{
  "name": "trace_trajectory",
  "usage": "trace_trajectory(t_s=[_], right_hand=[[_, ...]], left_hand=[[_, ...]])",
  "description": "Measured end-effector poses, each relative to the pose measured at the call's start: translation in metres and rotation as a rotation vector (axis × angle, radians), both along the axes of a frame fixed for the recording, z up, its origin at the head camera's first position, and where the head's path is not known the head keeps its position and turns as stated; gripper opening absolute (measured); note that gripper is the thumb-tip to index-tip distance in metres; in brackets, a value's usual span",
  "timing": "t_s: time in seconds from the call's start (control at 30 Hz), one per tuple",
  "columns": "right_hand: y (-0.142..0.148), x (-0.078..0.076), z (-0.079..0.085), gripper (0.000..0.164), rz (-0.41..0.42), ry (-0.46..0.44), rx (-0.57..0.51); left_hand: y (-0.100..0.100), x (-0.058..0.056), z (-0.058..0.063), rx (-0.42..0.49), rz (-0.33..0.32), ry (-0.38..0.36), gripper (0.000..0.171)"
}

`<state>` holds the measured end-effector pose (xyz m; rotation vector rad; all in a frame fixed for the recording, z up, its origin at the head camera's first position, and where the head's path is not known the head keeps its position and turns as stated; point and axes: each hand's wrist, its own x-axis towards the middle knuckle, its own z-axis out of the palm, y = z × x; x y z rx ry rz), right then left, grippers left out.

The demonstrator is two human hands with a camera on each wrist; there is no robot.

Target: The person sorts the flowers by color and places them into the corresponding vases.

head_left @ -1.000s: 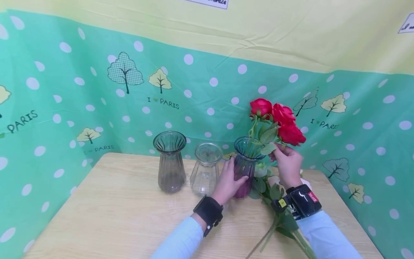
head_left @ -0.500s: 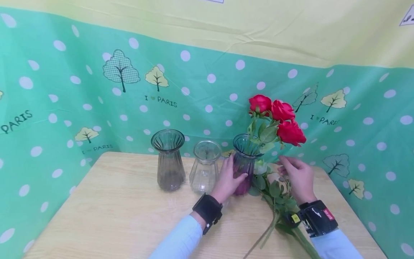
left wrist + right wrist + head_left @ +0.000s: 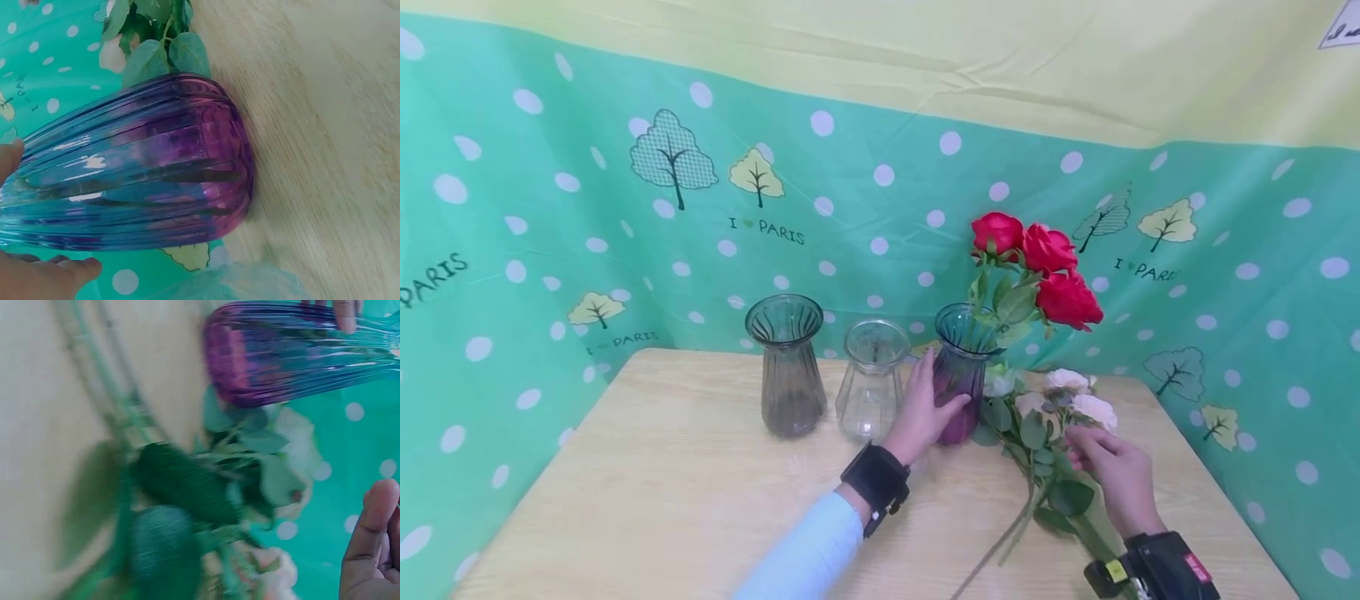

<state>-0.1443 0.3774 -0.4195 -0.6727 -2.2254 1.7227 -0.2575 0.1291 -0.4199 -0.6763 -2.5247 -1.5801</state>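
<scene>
Your left hand (image 3: 919,417) is curled round the purple vase (image 3: 961,380), thumb across its front; the vase stands upright on the table (image 3: 662,483), just right of the clear vase (image 3: 865,408). Three red roses (image 3: 1048,250) lean right out of its mouth. Your right hand (image 3: 1117,477), fingers loosely bent and grasping nothing, is close to the pale roses (image 3: 1093,412) lying beside the purple vase.

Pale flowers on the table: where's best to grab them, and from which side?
Probably by the lower stems, coming from the person's side: the pale flowers lie with blooms at the far end, and those stems stretch toward the person, past the leaves.
</scene>
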Motion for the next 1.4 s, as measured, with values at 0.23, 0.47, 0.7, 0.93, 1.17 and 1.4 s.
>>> trace_trajectory(t_s=[0.23,0.47,0.7,0.93,1.17,1.4], right_hand=[[-0.002,0.01,-0.019,0.052,0.103,-0.1,0.047],[-0.025,0.014,-0.007,0.041,0.161,-0.208,0.13],[-0.026,0.011,-0.011,0.037,0.204,-0.265,0.199],[-0.028,0.008,-0.012,0.036,0.234,-0.287,0.21],[-0.026,0.003,-0.014,0.035,0.263,-0.31,0.156],[-0.024,-0.002,-0.017,0.038,0.285,-0.328,0.13]], left_hand=[[-0.012,0.01,0.003,-0.01,0.008,0.057,0.085],[-0.034,0.027,0.009,0.049,-0.021,0.07,0.061],[-0.064,0.04,0.01,0.074,0.051,0.062,0.054],[-0.096,0.044,0.01,0.13,0.169,0.064,0.05],[-0.113,0.032,0.01,0.141,0.239,0.009,0.059],[-0.118,0.018,0.006,0.063,0.262,-0.043,0.072]])
